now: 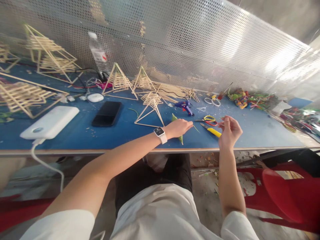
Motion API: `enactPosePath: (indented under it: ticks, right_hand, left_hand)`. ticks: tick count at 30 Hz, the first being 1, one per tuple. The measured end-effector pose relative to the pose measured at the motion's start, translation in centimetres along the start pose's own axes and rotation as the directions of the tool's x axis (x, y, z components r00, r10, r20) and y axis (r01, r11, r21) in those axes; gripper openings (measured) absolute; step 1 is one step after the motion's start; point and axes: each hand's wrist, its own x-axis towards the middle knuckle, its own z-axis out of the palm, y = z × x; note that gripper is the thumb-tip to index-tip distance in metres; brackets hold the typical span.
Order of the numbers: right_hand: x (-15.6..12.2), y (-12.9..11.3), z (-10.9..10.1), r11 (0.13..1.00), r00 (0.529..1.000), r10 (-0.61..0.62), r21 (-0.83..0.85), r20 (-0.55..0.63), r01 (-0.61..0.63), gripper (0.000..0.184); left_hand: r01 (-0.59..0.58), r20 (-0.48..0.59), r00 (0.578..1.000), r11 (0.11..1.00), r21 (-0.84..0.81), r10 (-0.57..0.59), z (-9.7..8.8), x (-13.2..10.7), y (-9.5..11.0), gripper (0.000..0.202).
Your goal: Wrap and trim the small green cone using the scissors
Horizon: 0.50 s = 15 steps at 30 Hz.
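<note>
Work surface seen from above. The upper half of the frame is filled by a perforated metal screen (200, 43), against which a blue table (250, 130) is set. A red plastic chair (287, 193) is seen at lower right, beside the person's lap. A large stick pyramid (50, 56) is placed at upper left, and a smaller stick pyramid (150, 108) stands near the centre. A white power bank (50, 122) with its cable attached is laid at left, with a black phone (107, 113) just to its right. The left hand (178, 128), with a white smartwatch (160, 132) worn on the wrist, is laid palm down across a green leaf (181, 139) near the table's front edge at centre; its fingers are held narrow and close together, and whether the leaf is gripped cannot be told. The right hand (228, 131) is raised just right of centre, thumb and forefinger pinched together; what is pinched is too small to identify. Between the hands are seen yellow-handled scissors (208, 120) and a yellow utility knife (212, 131). A blue glue gun (184, 106) is laid just behind the left hand.
</note>
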Motion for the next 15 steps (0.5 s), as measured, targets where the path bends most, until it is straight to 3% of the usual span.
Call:
enactPosePath:
  ticks: [3,5,6,8,10,11,13,15]
  right_hand:
    - [0.4,-3.6,2.6,0.994,0.996,-0.086,0.073,0.006,0.085,0.032]
    - [-0.2,-6.9,5.7,0.988,0.974,-0.123,0.113,0.192,0.102,0.023]
    - [-0.7,-8.6,7.6,0.988,0.931,-0.118,0.137,0.344,0.074,0.02]
    - [-2.0,-11.8,12.0,0.982,0.764,-0.126,0.19,0.633,0.004,0.019]
    - [-3.4,-14.2,17.1,0.97,0.555,-0.198,0.244,0.808,-0.011,0.023]
    - [-4.0,-14.9,19.8,0.961,0.452,-0.259,0.276,0.854,0.028,0.022]
    - [-5.1,-15.5,25.4,0.935,0.324,-0.348,0.3,0.879,0.19,0.012]
    - [-6.0,-15.2,30.8,0.896,0.202,-0.324,0.231,0.924,0.379,0.009]
  left_hand:
    - [0.006,0.001,1.0,1.0,-0.017,-0.006,0.2,0.1,0.0,0.039]
    - [0.011,-0.002,1.0,0.999,-0.041,-0.011,0.3,0.2,-0.1,0.04]
    - [0.013,-0.006,1.0,0.998,-0.056,-0.013,0.3,0.2,-0.1,0.04]
    - [0.015,-0.021,1.0,0.996,-0.093,-0.017,0.3,0.2,-0.2,0.039]
    - [0.012,-0.042,0.999,0.99,-0.138,-0.018,0.4,0.1,-0.4,0.038]
    - [0.007,-0.049,0.999,0.987,-0.161,-0.015,0.4,0.0,-0.6,0.038]
    - [-0.003,-0.053,0.999,0.979,-0.204,-0.008,0.6,-0.3,-1.0,0.04]
    - [-0.005,-0.045,0.999,0.971,-0.239,-0.006,0.9,-0.6,-1.5,0.044]
